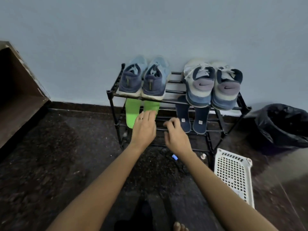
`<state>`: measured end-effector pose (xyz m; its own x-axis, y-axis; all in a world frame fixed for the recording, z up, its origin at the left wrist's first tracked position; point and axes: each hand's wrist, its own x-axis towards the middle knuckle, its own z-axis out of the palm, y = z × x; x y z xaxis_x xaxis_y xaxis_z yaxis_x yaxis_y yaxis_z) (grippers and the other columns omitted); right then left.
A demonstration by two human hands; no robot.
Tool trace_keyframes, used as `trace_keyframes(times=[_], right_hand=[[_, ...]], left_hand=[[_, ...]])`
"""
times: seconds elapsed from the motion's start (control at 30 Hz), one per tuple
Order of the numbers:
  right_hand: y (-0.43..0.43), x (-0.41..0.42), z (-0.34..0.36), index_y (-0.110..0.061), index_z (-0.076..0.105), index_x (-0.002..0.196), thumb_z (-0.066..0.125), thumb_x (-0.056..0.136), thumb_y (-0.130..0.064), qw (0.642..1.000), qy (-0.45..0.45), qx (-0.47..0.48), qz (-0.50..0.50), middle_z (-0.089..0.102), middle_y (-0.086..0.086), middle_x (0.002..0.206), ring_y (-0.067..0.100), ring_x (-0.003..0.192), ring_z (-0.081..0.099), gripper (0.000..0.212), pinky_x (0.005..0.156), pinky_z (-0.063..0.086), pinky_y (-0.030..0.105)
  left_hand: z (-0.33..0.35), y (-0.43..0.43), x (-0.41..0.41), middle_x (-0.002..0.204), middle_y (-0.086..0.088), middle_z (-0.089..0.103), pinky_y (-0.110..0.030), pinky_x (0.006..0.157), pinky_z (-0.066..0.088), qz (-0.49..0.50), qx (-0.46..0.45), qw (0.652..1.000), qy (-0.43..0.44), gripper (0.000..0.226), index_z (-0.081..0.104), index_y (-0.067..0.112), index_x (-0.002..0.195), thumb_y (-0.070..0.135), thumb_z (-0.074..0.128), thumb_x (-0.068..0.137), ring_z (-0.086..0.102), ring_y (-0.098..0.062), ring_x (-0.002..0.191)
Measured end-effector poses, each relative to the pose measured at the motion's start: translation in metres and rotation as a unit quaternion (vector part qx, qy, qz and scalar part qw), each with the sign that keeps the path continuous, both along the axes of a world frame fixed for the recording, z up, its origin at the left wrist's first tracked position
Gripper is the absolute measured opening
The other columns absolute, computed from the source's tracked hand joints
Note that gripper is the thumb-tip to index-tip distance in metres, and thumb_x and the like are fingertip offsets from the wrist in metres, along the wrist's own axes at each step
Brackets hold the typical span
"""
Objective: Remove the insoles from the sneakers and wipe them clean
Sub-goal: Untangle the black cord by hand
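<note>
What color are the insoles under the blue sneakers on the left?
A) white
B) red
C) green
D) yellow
C: the insoles lying just below the blue sneakers are bright green.

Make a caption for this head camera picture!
Left hand at bright green insoles, right hand near navy insoles, below sneakers on black metal rack.
</note>
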<state>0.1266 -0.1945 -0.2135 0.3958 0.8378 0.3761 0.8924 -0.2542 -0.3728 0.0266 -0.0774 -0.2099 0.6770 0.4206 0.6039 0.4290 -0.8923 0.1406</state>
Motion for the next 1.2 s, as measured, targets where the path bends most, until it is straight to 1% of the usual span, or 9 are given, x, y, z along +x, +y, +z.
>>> trace_keyframes(times=[0.1, 0.17, 0.27, 0.47, 0.63, 0.77, 1.0, 1.13, 1.2], right_hand=[[-0.028, 0.012, -0.069, -0.004, 0.053, 0.107, 0.050, 0.088, -0.009, 0.985, 0.095, -0.124, -0.069, 0.040, 0.013, 0.117, 0.034, 0.101, 0.050, 0.020, 0.074, 0.046, 0.040], [-0.044, 0.019, -0.110, -0.002, 0.055, 0.108, 0.051, 0.088, -0.010, 0.961, 0.165, -0.196, -0.108, 0.042, 0.020, 0.120, 0.039, 0.110, 0.047, 0.022, 0.087, 0.044, 0.040], [-0.061, 0.026, -0.151, -0.004, 0.053, 0.122, 0.052, 0.086, -0.013, 0.921, 0.233, -0.279, -0.141, 0.039, 0.025, 0.130, 0.040, 0.121, 0.041, 0.037, 0.099, 0.040, 0.036], [-0.077, 0.037, -0.202, -0.018, 0.033, 0.145, 0.057, 0.088, -0.031, 0.863, 0.245, -0.421, -0.135, 0.012, 0.020, 0.152, 0.041, 0.134, 0.027, 0.063, 0.111, 0.030, 0.036], [-0.078, 0.039, -0.232, -0.016, 0.037, 0.142, 0.049, 0.092, -0.029, 0.839, 0.234, -0.480, -0.109, -0.002, 0.018, 0.157, 0.046, 0.139, 0.014, 0.053, 0.113, 0.024, 0.040], [-0.082, 0.039, -0.248, -0.012, 0.041, 0.138, 0.042, 0.092, -0.022, 0.833, 0.231, -0.494, -0.090, 0.011, 0.017, 0.156, 0.040, 0.143, 0.011, 0.047, 0.112, 0.022, 0.046], [-0.086, 0.039, -0.240, -0.004, 0.047, 0.131, 0.040, 0.090, -0.019, 0.844, 0.239, -0.468, -0.103, 0.033, 0.016, 0.144, 0.038, 0.134, 0.029, 0.044, 0.109, 0.027, 0.040], [-0.080, 0.033, -0.202, 0.000, 0.057, 0.120, 0.031, 0.075, -0.026, 0.870, 0.299, -0.370, -0.128, 0.050, 0.019, 0.130, 0.031, 0.123, 0.045, 0.058, 0.100, 0.030, 0.027], [-0.077, 0.031, -0.186, 0.002, 0.063, 0.113, 0.039, 0.079, -0.016, 0.881, 0.337, -0.301, -0.141, 0.056, 0.020, 0.124, 0.034, 0.118, 0.050, 0.045, 0.097, 0.034, 0.027]], left_hand=[[-0.050, -0.021, -0.006, 0.103, -0.004, 0.062, -0.034, 0.078, 0.049, -0.005, -0.091, 0.995, 0.046, 0.040, 0.059, 0.010, 0.114, 0.004, 0.068, 0.076, 0.061, -0.024, 0.091], [-0.078, -0.032, -0.008, 0.103, -0.004, 0.060, -0.035, 0.074, 0.049, -0.015, -0.140, 0.984, 0.105, 0.039, 0.058, 0.011, 0.114, 0.002, 0.066, 0.077, 0.061, -0.025, 0.089], [-0.103, -0.043, -0.006, 0.112, -0.006, 0.056, -0.036, 0.083, 0.045, -0.035, -0.200, 0.960, 0.193, 0.035, 0.052, 0.013, 0.120, 0.004, 0.054, 0.086, 0.057, -0.027, 0.100], [-0.137, -0.049, -0.001, 0.124, -0.005, 0.050, -0.038, 0.093, 0.044, -0.029, -0.221, 0.928, 0.298, 0.039, 0.043, 0.015, 0.129, 0.013, 0.053, 0.092, 0.052, -0.026, 0.114], [-0.149, -0.049, -0.002, 0.124, -0.006, 0.048, -0.040, 0.093, 0.044, -0.020, -0.218, 0.914, 0.342, 0.037, 0.043, 0.015, 0.128, 0.012, 0.052, 0.092, 0.051, -0.027, 0.114], [-0.153, -0.050, -0.004, 0.125, -0.007, 0.048, -0.041, 0.094, 0.043, -0.015, -0.223, 0.904, 0.364, 0.036, 0.044, 0.015, 0.127, 0.012, 0.053, 0.092, 0.049, -0.028, 0.116], [-0.146, -0.050, -0.008, 0.126, -0.008, 0.048, -0.040, 0.095, 0.043, -0.022, -0.225, 0.900, 0.372, 0.033, 0.046, 0.014, 0.126, 0.012, 0.053, 0.093, 0.048, -0.028, 0.116], [-0.134, -0.049, -0.010, 0.124, -0.007, 0.049, -0.041, 0.094, 0.043, -0.024, -0.235, 0.901, 0.363, 0.030, 0.046, 0.014, 0.121, 0.013, 0.054, 0.092, 0.048, -0.027, 0.115], [-0.125, -0.049, -0.010, 0.123, -0.007, 0.049, -0.041, 0.094, 0.044, -0.025, -0.240, 0.902, 0.358, 0.029, 0.046, 0.014, 0.120, 0.012, 0.054, 0.092, 0.049, -0.028, 0.115]])
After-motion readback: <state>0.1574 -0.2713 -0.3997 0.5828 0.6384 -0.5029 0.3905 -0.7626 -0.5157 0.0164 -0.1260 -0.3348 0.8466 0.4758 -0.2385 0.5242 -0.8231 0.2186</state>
